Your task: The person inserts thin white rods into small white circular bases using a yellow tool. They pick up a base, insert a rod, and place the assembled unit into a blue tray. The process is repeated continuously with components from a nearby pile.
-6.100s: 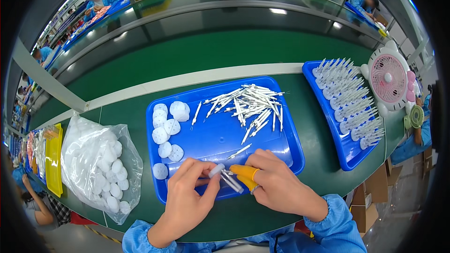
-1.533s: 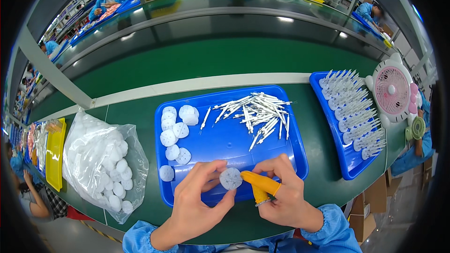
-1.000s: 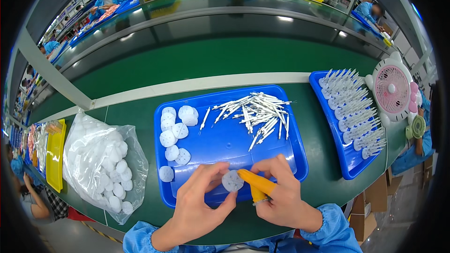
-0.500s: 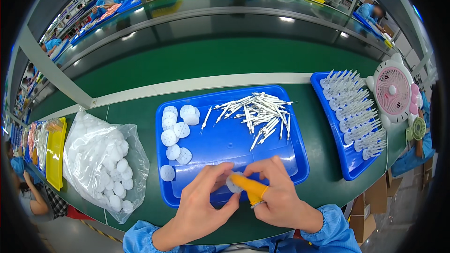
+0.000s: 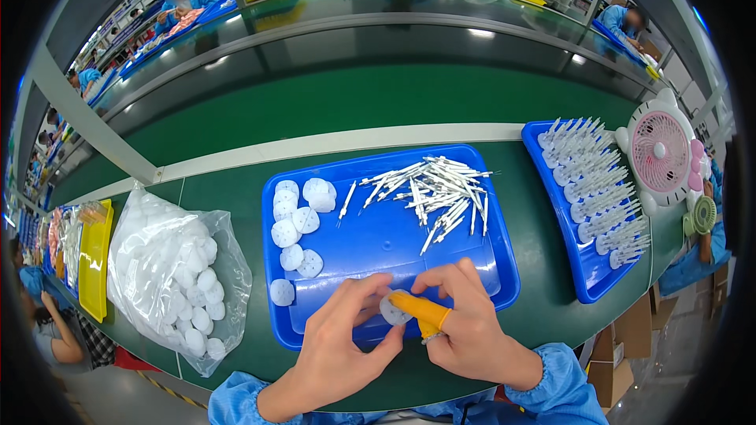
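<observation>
In the head view, the left hand [image 5: 335, 344] pinches a perforated white plastic disc [image 5: 390, 315] above the blue tray's [image 5: 366, 248] near edge. The right hand [image 5: 471, 329] lays a yellow finger cot [image 5: 423, 310] across it; whether it grips anything cannot be told. Thin white sticks [image 5: 441, 193] lie heaped at the tray's far right.

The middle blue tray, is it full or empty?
Partly filled: white discs and a pile of white sticks lie in the blue tray, with bare blue bottom showing.

No lettering, number, label or sign can be made out anywhere in view
</observation>
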Available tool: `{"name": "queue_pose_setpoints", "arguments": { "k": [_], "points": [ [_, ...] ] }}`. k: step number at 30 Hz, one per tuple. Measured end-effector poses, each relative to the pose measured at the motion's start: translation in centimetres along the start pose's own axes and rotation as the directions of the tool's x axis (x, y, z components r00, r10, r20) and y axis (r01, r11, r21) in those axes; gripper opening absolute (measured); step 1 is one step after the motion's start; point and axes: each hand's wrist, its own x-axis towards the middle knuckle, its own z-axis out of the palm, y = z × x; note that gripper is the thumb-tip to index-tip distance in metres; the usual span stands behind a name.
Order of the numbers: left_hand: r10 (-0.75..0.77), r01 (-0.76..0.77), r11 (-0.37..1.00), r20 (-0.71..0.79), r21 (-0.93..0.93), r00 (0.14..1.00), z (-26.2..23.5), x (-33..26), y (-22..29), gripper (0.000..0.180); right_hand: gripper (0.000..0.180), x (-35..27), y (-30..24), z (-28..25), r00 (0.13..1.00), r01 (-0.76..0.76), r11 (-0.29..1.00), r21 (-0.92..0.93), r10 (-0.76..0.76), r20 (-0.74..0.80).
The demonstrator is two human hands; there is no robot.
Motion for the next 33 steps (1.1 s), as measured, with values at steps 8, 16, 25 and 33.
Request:
{"name": "queue_pose_setpoints", "arguments": {
  "k": [8, 16, 25, 33],
  "points": [
    [-0.015, 0.014, 1.000, -0.021, -0.028, 1.000, 0.0, 0.0, -0.5, 0.058, 0.046, -0.2, -0.5, -0.5, 1.000, 0.021, 0.999, 0.025, -0.021, 0.014],
    [-0.041, 0.041, 0.999, -0.015, -0.028, 0.999, -0.2, -0.1, -0.6, 0.063, 0.030, -0.8, -0.4, -0.1, 1.000, 0.004, 1.000, 0.030, -0.004, -0.025],
    [-0.044, 0.044, 0.998, -0.015, -0.048, 0.999, -0.1, 0.0, -0.6, 0.060, 0.034, -0.4, -0.9, -0.3, 0.999, -0.049, 0.999, -0.017, 0.049, 0.015],
    [-0.021, 0.102, 0.838, 0.155, -0.536, 0.988, -0.7, -0.7, -1.0, 0.068, 0.046, -2.4, -0.6, -2.2, 0.883, -0.444, 0.803, 0.397, 0.318, 0.345]
  ]
}}
